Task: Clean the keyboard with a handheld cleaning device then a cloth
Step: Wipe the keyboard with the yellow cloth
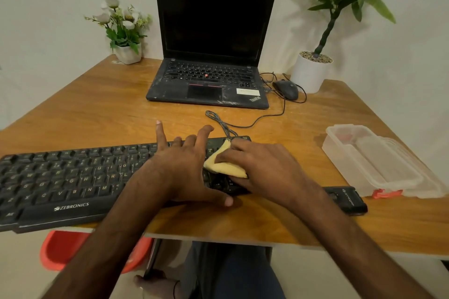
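A black keyboard (73, 177) lies across the front of the wooden table (97, 109), its left end past the table's edge. My right hand (262, 162) presses a folded yellow cloth (223, 165) onto the keyboard's right end. My left hand (184, 165) rests flat on the keys just left of the cloth, fingers spread. A black handheld cleaning device (347, 199) lies on the table to the right of my right forearm.
An open black laptop (211, 56) stands at the back centre, a wired mouse (286, 88) beside it. A clear plastic container (374, 160) sits at the right. Potted plants stand at the back left (124, 29) and back right (313, 68). A red chair (63, 250) is below.
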